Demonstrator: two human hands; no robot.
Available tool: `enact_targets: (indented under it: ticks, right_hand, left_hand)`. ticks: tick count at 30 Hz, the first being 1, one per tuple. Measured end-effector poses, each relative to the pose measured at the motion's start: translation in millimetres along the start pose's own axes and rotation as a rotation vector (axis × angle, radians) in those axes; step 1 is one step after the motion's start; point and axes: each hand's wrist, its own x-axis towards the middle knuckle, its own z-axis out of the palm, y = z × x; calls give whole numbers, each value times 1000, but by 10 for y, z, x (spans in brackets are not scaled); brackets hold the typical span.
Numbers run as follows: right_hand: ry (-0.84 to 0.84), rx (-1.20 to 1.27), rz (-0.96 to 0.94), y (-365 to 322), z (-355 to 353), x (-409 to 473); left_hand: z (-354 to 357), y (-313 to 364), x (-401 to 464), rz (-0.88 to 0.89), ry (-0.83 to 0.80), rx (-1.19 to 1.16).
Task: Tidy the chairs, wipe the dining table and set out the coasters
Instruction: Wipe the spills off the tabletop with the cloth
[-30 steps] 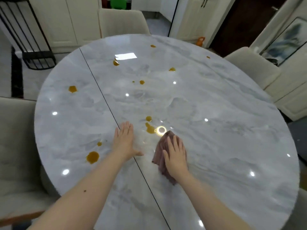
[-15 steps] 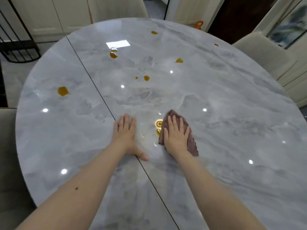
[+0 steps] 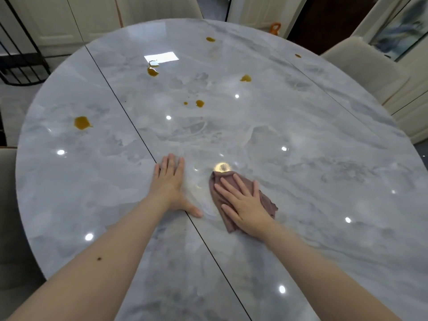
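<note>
While the right hand presses flat, fingers straight and slightly spread, on a mauve cloth near the middle of the grey marble table, the left hand rests palm-down just beside it, fingers together, thumb out across the dark seam. Amber spills dot the far half. 2 cream chairs stand at the right and far edges.

Right hand covers most of the cloth. Chairs cut off: right chair partly behind table, left chair by frame edge.
</note>
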Motion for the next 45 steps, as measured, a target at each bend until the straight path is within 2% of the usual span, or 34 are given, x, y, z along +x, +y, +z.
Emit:
enact_targets:
  ticks: [4, 6, 9, 12, 16, 21, 23, 25, 28, 30, 32, 34, 37, 41, 45]
  right_hand:
    - [33, 57, 200, -40, -112, 597]
    - [68, 75, 230, -182, -119, 893]
    - [81, 55, 171, -410, -80, 1009]
    - [86, 42, 24, -508, 1, 618]
    - [43, 27, -34, -180, 76, -47]
    - [61, 17, 215, 361, -79, 137]
    - [73, 39, 324, 246, -89, 398]
    - [78, 72, 319, -26, -57, 535]
    - [87, 55, 56, -361, 38, 252]
    - [48, 22, -61, -303, 76, -54]
    - [20, 7, -40, -101, 48, -131]
    - [23, 15, 62, -22, -10, 34]
    - [29, 34, 199, -268, -61, 521]
    - [17, 12, 135, -863, -21, 905]
    - [7, -9, -4, -1413, 102, 833]
  left_hand:
    - [19, -18, 25, 10, 12, -5]
    - [39, -33, 40, 9, 16, -1]
    - [44, -42, 46, 18, 26, 20]
    - [44, -44, 26, 31, 37, 38]
    - [-2, -17, 5, 23, 11, 52]
    - [-1, 20, 28, -1, -3, 68]
    - [-9, 29, 33, -10, -3, 80]
    - [-13, 46, 7, -5, 10, 91]
    - [-7, 56, -106, 59, 87, 130]
    - [-10, -35, -234, 96, 151, 168]
    - [-27, -196, -365, 88, 215, 166]
    - [-13, -385, -543, 11, 282, 101]
    - [21, -652, -831, -94, 366, -77]
    - [36, -969, -1249, -178, 196, -340]
    - [192, -1253, -1563, -196, 51, -288]
